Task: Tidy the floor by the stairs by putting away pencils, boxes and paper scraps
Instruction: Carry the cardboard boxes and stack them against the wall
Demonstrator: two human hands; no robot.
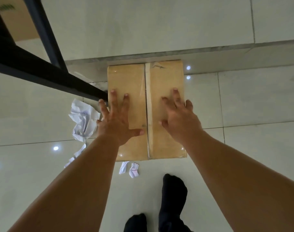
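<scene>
A taped brown cardboard box (134,77) lies flat on the tiled floor, its far end against the bottom stair step. My left hand (117,121) lies spread over the box's left half, fingers apart. My right hand (178,116) is spread over the right half, the little finger past the box's right edge. Neither hand grips anything. A large crumpled sheet of paper (83,119) lies just left of the box, beside my left hand. Smaller paper scraps (133,169) lie on the floor by the box's near edge and under my left forearm.
A black metal stair railing (42,71) slants in from the left, ending near the box's left edge. The stair step (226,52) rises behind the box. Another cardboard box (17,22) shows at the top left behind the railing. My feet in black socks (173,195) stand below the box.
</scene>
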